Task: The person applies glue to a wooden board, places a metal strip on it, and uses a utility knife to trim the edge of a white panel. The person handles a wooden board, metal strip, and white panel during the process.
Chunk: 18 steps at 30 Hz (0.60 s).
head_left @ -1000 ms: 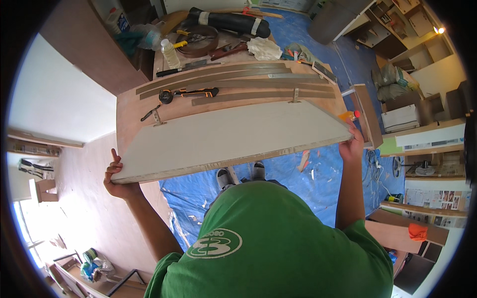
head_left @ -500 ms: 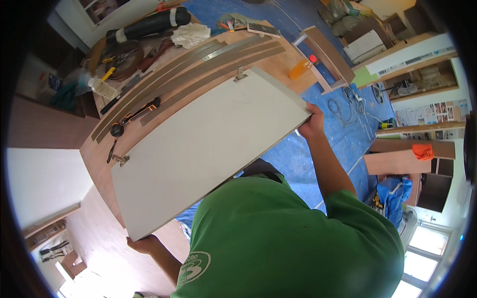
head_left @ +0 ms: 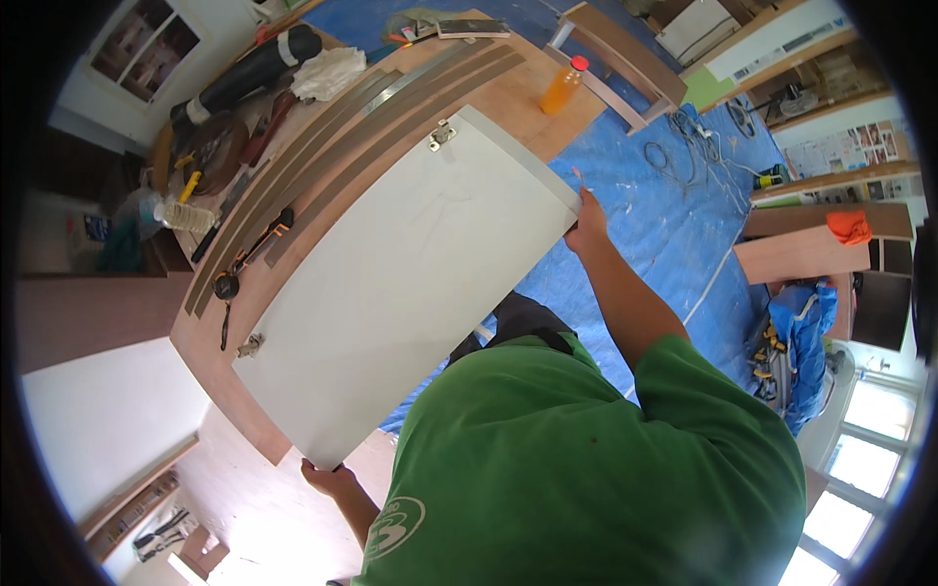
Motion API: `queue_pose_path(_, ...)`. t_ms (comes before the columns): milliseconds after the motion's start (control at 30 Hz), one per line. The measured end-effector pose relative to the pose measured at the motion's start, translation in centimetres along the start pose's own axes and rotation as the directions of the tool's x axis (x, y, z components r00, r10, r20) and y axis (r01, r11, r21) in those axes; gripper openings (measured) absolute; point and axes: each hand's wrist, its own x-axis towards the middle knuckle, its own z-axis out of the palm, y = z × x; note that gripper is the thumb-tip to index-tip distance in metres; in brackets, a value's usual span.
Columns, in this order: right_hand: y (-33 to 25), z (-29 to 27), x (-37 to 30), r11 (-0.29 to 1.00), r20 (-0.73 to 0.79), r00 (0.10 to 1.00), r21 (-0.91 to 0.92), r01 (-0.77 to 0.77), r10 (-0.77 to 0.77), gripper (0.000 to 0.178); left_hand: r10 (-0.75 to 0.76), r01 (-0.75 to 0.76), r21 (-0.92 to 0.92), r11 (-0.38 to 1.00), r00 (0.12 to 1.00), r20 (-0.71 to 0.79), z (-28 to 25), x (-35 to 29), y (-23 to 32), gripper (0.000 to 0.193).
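A long white cabinet door (head_left: 391, 264) slants across the view in front of me, over a wooden worktable (head_left: 259, 425). Two metal hinges are fixed along its far edge: one hinge (head_left: 443, 135) near the far right corner, another hinge (head_left: 251, 345) toward the left end. My left hand (head_left: 332, 481) is closed round the near left corner. At the right end my right hand (head_left: 587, 223) grips the near right corner, its thumb up at the edge. The undersides of both hands' grips are hidden by the panel.
Beyond the door lie long brown strips (head_left: 337, 161), an orange-black tool (head_left: 266, 239), a tape measure (head_left: 226, 284) and an orange drink bottle (head_left: 564, 86). A blue sheet (head_left: 645, 244) covers the floor, with loose cables (head_left: 699, 146) on it. Shelving units (head_left: 801, 259) stand at right.
The door has turned and tilted in my hands, its left end shifting nearer and right end slightly left. My hands keep their hold on it. The whole view has shifted somewhat.
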Motion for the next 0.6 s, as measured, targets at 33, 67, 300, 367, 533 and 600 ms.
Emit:
queue_pose_path(33,-0.3,-0.4,0.0,0.997,-0.022,1.000,-0.077,0.016,-0.018,0.040,-0.072,0.070,-0.060,0.996,0.997,-0.036,0.7,0.2,0.1,0.052)
queue_pose_path(67,-0.6,-0.7,0.3,0.997,-0.033,0.999,-0.080,-0.018,0.015,0.040,-0.146,0.137,-0.120,0.983,0.987,-0.069,1.4,0.0,0.0,0.056)
queue_pose_path(300,1.3,-2.0,2.0,0.989,-0.093,0.991,0.122,-0.080,0.091,0.051,-0.251,0.190,-0.308,0.932,0.953,-0.172,4.0,-0.7,-1.3,0.079)
queue_pose_path(367,1.4,-2.2,1.9,0.973,-0.067,0.987,0.190,-0.131,0.146,0.053,-0.262,0.189,-0.338,0.922,0.948,-0.183,3.1,0.1,-1.7,0.080)
queue_pose_path(533,1.4,-5.1,3.3,0.940,0.105,0.967,0.232,-0.249,0.230,0.062,-0.221,0.130,-0.392,0.911,0.955,-0.197,2.3,0.1,-3.0,0.081)
queue_pose_path(600,1.1,-7.2,3.8,0.941,0.122,0.947,0.131,-0.311,0.296,0.065,-0.293,0.185,-0.476,0.860,0.942,-0.163,1.8,0.0,-3.3,0.081)
